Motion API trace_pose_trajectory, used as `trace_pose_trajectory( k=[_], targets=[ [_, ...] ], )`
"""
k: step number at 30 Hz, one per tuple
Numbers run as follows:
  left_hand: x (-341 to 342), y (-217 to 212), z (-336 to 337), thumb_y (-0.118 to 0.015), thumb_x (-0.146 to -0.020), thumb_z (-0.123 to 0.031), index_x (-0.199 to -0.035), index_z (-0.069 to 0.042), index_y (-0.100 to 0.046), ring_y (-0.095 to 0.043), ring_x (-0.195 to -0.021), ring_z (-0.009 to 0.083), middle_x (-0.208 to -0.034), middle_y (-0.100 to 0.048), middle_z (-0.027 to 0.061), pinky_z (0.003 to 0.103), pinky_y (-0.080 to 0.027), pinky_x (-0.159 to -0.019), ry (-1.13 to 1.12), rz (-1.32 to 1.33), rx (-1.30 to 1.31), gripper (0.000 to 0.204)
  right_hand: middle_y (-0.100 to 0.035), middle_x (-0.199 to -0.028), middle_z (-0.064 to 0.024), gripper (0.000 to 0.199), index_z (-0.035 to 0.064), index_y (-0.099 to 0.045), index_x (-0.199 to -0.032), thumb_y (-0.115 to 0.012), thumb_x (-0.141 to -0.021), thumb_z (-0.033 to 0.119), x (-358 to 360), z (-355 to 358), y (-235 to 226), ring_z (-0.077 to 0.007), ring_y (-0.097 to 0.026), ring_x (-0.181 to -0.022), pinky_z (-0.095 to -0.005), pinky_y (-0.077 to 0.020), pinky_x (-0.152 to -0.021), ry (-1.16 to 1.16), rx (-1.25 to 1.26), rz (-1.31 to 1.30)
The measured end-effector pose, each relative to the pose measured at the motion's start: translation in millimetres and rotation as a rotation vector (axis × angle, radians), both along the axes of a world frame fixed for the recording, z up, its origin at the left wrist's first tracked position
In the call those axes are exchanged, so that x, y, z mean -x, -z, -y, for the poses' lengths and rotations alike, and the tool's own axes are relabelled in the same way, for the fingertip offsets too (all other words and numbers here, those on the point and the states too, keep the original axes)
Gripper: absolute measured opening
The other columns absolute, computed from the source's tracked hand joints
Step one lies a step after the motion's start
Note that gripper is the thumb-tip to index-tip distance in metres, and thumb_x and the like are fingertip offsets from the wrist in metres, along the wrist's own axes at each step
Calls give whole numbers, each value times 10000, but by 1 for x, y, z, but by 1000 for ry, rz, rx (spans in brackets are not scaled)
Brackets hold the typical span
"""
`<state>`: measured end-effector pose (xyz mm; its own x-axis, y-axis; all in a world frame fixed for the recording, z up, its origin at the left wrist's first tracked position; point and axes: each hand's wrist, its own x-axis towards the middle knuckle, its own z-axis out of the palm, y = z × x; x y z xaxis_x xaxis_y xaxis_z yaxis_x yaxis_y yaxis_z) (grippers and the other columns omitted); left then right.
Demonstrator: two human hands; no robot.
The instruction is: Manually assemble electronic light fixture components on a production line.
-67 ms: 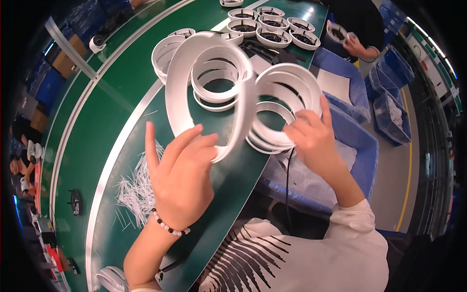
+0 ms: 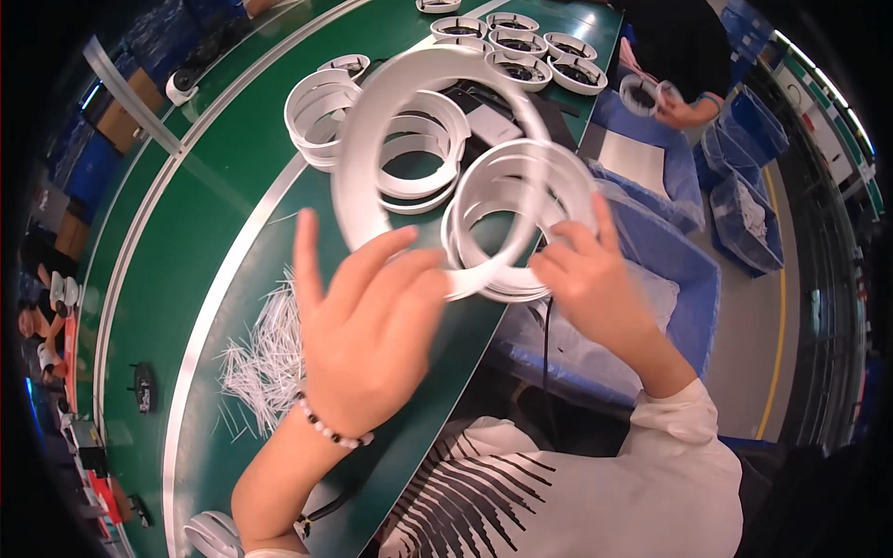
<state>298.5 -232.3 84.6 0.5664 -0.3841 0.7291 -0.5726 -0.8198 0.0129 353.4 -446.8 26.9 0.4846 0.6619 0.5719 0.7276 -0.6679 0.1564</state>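
Note:
My left hand [image 2: 372, 325] grips the lower edge of a large white ring [image 2: 357, 172], tilted up over the table and smeared by motion. Through its opening and beyond it shows a middle stack of white rings [image 2: 458, 121]. My right hand [image 2: 595, 293] pinches the near right rim of another stack of white rings [image 2: 458, 228] at the table's edge, its index finger raised. The lower part of the held ring overlaps this right stack in view; whether they touch I cannot tell. The left fingertips are partly blurred.
Thin white strips [image 2: 265, 367] lie heaped left of my left hand. Another ring stack [image 2: 307, 126] stands farther left. Several white round housings [image 2: 516, 70] sit at the back. Lined blue bins [image 2: 698, 288] stand at right. A co-worker's hand [image 2: 686, 112] holds a white ring [image 2: 640, 93].
The large ring in my left hand has swung right and turned its opening more toward me. My left hand has moved slightly right. My right hand and its stack have shifted left.

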Motion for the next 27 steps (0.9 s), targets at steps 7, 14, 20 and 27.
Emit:
trace_pose_trajectory(
  k=[7,14,20,27],
  targets=[
    [-24,25,45,-542,-672,-95,-760,-87,-494,-521,-773,138,-732,-510,-6,553,-230,-940,58,-179,-275,101,-498,-792,-67,108,48,-537,-701,-543,-603,92,-7,-4,15,-259,-456,-963,-584,-194,-949,-53,-20,-132],
    [-24,38,49,-551,-665,-118,-757,-111,-491,-513,-791,138,-737,-491,-10,566,-259,-918,149,-238,-282,110,-478,-1142,-106,424,40,-546,-965,-655,-555,18,15,14,46,-342,-389,-1112,-491,-230,-960,3,-532,-188],
    [-32,31,49,-525,-662,-119,-725,-82,-501,-478,-701,161,-610,-429,10,587,-272,-900,155,-82,-272,77,-283,-1296,-156,688,11,-266,-1238,-619,-650,60,28,-2,89,-296,-285,-1189,-423,-275,-934,91,-1577,-353],
    [-40,32,40,-636,-608,-183,-874,-70,-518,-473,-973,222,-885,-522,42,589,-199,-928,79,-345,-337,312,-58,-1357,-172,1104,28,25,-1311,-767,-552,154,34,-47,89,-333,-178,-1231,-486,-234,-953,99,-1196,-570]
  ],
)
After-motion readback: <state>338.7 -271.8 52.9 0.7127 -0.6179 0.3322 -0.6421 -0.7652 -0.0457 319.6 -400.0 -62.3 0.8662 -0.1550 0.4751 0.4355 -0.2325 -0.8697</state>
